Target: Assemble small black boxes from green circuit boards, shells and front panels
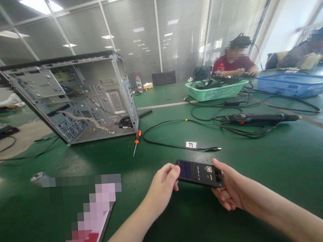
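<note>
A flat black electronic device [200, 175] with a small screen, a column of buttons and a square USB-type port is held level above the green table. My left hand [165, 181] closes on its left end, thumb on top beside the screen. Around its right end is my right hand [231, 188], thumb along the far edge and fingers underneath. Just beyond the device lie a black cable [179, 147] with a metal-tipped plug and a white paper tag [191, 144] marked 28. An orange-handled screwdriver [136, 139] lies farther to the left.
An open computer case [98, 72] stands at the left back. Cables fill a green basket [214, 93], near a blue basket [290, 85]. A black electric screwdriver [260, 118] lies at right. A bottle [138, 83] stands behind. People sit across the table [161, 115].
</note>
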Tool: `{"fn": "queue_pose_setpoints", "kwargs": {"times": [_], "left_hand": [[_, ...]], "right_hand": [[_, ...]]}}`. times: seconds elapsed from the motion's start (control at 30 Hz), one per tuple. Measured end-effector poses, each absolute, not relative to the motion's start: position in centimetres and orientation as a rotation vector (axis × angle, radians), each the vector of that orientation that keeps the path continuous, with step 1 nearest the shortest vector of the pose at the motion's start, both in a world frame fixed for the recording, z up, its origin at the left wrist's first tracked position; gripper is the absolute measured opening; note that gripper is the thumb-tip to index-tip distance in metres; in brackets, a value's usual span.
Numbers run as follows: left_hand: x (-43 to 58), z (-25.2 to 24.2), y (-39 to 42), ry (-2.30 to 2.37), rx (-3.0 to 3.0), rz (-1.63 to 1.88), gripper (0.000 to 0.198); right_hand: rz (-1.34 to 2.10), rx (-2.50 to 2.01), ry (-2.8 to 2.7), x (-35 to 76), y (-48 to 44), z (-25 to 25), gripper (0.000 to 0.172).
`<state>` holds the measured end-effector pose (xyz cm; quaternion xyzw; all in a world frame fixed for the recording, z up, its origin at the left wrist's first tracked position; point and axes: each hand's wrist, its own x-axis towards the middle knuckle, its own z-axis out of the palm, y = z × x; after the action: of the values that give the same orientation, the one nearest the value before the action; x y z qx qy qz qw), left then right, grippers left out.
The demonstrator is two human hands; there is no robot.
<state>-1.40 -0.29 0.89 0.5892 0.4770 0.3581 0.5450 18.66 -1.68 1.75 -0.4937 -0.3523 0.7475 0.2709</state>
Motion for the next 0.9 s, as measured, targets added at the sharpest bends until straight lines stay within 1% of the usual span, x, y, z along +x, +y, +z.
{"fn": "queue_pose_setpoints", "kwargs": {"times": [0.07,0.1,0.13,0.17,0.27,0.3,0.43,0.47,0.6,0.73,0.8,0.9], "left_hand": [[-1.4,0.8,-0.3,1.111,1.374,0.871,0.027],[-1.4,0.8,-0.3,1.098,1.365,0.880,0.023],[-1.4,0.7,-0.4,1.087,1.361,0.887,0.020],[-1.4,0.5,-0.4,1.082,1.365,0.889,0.020],[-1.4,-0.1,-0.5,1.119,1.417,0.894,0.028],[-1.4,-0.3,-0.6,1.141,1.447,0.897,0.031],[-1.3,-0.5,-0.8,1.224,1.615,0.889,0.050],[-1.3,-0.4,-0.8,1.245,1.651,0.880,0.052],[-1.4,-0.2,-0.9,1.270,1.762,0.859,0.044],[-1.5,-0.2,-0.7,1.270,1.797,0.883,0.039],[-1.5,-0.2,-0.6,1.281,1.791,0.885,0.039],[-1.5,-0.2,-0.6,1.306,1.775,0.869,0.040]], "right_hand": [[1.961,-1.355,-0.939,18.5,-1.7,1.7,0.048],[1.921,-1.368,-0.930,18.5,-1.6,1.6,0.043],[1.873,-1.376,-0.920,18.5,-1.6,1.5,0.037],[1.823,-1.373,-0.920,18.5,-1.6,1.4,0.035],[1.713,-1.315,-0.985,18.5,-1.6,1.3,0.051],[1.685,-1.305,-1.028,18.5,-1.6,1.4,0.053],[1.505,-1.339,-1.216,18.7,-1.5,1.2,0.047],[1.458,-1.345,-1.276,18.8,-1.4,1.0,0.046],[1.287,-1.326,-1.606,19.3,-1.1,0.0,0.040],[0.950,-1.247,-1.897,19.4,-1.1,-0.6,0.030],[0.788,-1.256,-1.984,19.3,-1.2,-0.7,0.029],[0.701,-1.295,-2.038,19.2,-1.2,-0.8,0.033]]}}
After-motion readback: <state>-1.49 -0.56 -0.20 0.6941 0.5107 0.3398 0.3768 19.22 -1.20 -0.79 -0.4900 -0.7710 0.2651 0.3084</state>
